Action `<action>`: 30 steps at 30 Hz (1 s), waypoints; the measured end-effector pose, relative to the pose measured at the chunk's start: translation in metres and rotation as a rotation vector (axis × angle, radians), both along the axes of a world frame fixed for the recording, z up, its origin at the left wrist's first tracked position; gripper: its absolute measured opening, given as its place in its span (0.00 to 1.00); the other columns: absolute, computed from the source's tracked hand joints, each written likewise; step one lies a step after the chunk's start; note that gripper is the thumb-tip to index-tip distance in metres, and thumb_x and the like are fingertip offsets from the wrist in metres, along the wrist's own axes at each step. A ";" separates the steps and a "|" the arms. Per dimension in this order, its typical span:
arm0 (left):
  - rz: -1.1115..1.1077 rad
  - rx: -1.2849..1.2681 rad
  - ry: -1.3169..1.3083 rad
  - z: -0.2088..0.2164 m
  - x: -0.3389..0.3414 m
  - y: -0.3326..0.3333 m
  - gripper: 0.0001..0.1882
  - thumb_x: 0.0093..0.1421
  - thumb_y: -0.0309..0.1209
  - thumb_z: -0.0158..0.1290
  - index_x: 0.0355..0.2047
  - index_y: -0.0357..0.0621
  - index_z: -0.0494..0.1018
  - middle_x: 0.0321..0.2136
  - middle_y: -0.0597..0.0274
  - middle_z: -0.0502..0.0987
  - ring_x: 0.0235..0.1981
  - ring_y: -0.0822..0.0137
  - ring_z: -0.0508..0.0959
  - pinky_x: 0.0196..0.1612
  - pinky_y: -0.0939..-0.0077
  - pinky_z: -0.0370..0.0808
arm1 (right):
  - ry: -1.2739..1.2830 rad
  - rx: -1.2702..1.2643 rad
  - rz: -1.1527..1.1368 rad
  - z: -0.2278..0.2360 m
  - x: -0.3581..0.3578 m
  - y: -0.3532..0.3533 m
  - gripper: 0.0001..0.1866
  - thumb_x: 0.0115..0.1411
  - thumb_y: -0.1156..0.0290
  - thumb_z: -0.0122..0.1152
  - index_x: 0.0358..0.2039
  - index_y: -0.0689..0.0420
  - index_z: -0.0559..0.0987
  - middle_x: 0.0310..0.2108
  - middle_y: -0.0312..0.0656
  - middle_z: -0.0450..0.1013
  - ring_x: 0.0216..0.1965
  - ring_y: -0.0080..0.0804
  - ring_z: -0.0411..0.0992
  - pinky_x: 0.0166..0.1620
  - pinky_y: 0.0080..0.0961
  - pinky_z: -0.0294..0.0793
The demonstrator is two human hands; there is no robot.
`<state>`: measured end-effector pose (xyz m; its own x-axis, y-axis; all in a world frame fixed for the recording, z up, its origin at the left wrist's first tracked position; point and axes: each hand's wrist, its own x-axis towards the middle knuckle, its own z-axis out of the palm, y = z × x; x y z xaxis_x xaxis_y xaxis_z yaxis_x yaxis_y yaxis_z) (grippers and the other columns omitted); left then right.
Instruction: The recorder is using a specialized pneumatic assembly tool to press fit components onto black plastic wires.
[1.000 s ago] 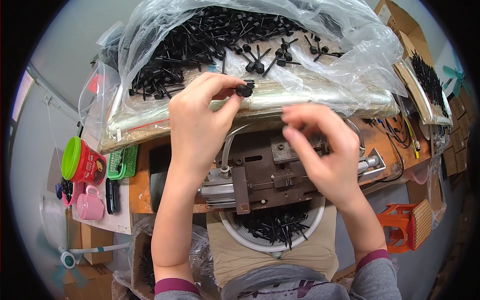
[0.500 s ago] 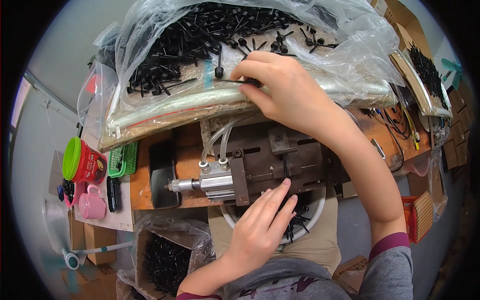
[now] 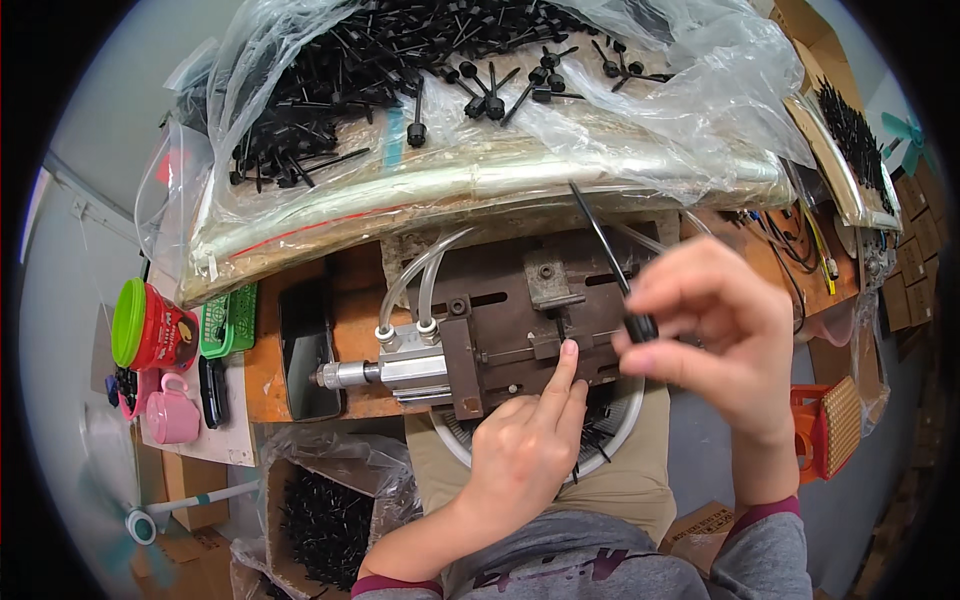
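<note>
Orange-brown bench wood [image 3: 265, 388] shows at the left and the right. Between thumb and fingers of my right hand [image 3: 722, 335] I pinch the head of a black long-stemmed piece [image 3: 614, 265], its stem slanting toward the far left. My left hand [image 3: 530, 445] lies at the near edge of a dark metal fixture [image 3: 490, 262], fingers stretched forward, gripping nothing I can see; the index tip meets or nearly meets a slim black part [image 3: 562, 326] there. Nearer, black pieces sit in a white basin [image 3: 628, 432] at my lap, more in a carton [image 3: 386, 514] on the left. Farther off, a heap of similar pieces [image 3: 330, 90] fills much of a plastic-lined tray [image 3: 450, 184]. I judge the held piece isn't in the fixture yet and plenty remain; which are finished, I can't tell.
</note>
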<state>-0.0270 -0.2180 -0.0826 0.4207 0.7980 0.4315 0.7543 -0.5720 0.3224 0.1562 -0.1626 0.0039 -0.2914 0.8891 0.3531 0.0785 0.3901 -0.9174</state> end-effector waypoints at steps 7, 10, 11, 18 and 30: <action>-0.037 -0.083 0.057 0.019 -0.005 0.002 0.14 0.53 0.29 0.65 0.40 0.40 0.80 0.49 0.50 0.81 0.22 0.67 0.81 0.29 0.76 0.78 | -0.321 0.179 -0.100 -0.023 0.007 -0.035 0.16 0.47 0.79 0.77 0.37 0.63 0.82 0.37 0.44 0.76 0.33 0.25 0.78 0.31 0.19 0.79; -0.069 -0.132 -0.109 0.046 -0.020 0.008 0.14 0.52 0.28 0.67 0.40 0.41 0.81 0.46 0.51 0.82 0.25 0.66 0.83 0.31 0.76 0.79 | -0.455 0.419 -0.191 -0.045 0.003 -0.044 0.15 0.48 0.80 0.75 0.37 0.63 0.80 0.44 0.48 0.75 0.38 0.34 0.79 0.35 0.25 0.80; -0.085 -0.138 -0.203 0.056 -0.026 0.014 0.14 0.52 0.28 0.67 0.40 0.41 0.81 0.45 0.51 0.83 0.27 0.66 0.83 0.32 0.75 0.79 | -0.515 0.420 -0.181 -0.050 0.002 -0.047 0.15 0.47 0.80 0.74 0.37 0.63 0.80 0.46 0.50 0.75 0.39 0.37 0.79 0.37 0.27 0.80; 0.195 0.411 -0.073 0.091 -0.072 0.143 0.13 0.56 0.28 0.62 0.42 0.39 0.80 0.40 0.54 0.82 0.43 0.56 0.81 0.49 0.65 0.75 | -0.811 0.476 -0.157 -0.078 -0.013 -0.058 0.09 0.50 0.77 0.65 0.33 0.61 0.77 0.56 0.54 0.74 0.29 0.31 0.77 0.33 0.24 0.75; 0.150 -0.034 -0.437 0.108 -0.063 0.140 0.13 0.56 0.27 0.64 0.41 0.35 0.81 0.33 0.61 0.82 0.30 0.74 0.80 0.35 0.81 0.76 | -0.928 0.506 -0.067 -0.055 -0.020 -0.043 0.10 0.50 0.72 0.67 0.32 0.57 0.75 0.48 0.49 0.79 0.17 0.27 0.71 0.23 0.25 0.71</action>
<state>-0.0896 -0.0777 0.0255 0.0837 0.8527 0.5156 0.6173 -0.4506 0.6450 0.1366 -0.2056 -0.0511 -0.5927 0.7250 0.3508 0.7009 0.6789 -0.2187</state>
